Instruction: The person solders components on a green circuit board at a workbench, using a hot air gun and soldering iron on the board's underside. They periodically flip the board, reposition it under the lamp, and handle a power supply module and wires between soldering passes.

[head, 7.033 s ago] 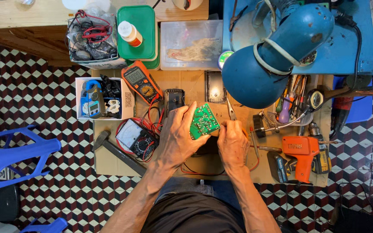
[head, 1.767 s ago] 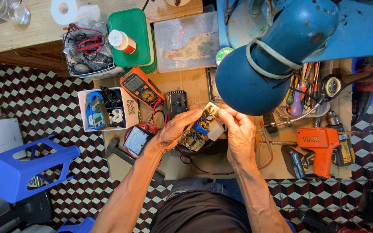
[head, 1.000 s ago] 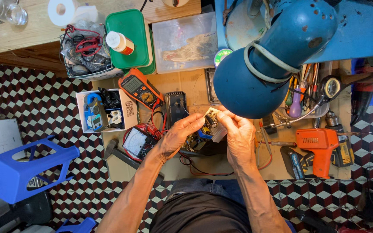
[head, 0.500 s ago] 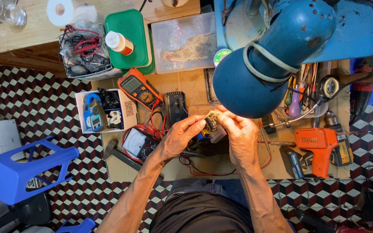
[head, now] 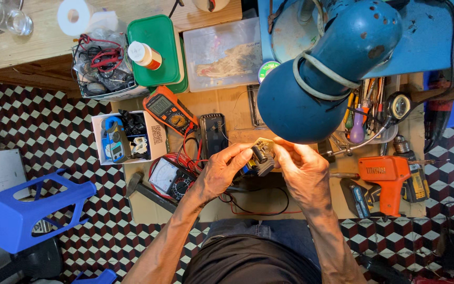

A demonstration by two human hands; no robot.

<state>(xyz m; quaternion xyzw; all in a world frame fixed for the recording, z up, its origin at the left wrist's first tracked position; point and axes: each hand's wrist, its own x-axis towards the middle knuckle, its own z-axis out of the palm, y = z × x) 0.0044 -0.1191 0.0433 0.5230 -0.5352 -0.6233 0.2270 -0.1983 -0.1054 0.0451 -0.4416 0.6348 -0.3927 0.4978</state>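
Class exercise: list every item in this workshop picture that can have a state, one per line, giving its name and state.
Circuit board: held up edge-on between both hands.
Left hand: gripping the board.
Right hand: gripping the board.
Blue lamp: angled down over the board.
Orange multimeter: lying face up, leads attached.
Green lidded box: closed.
Orange drill: lying on its side.
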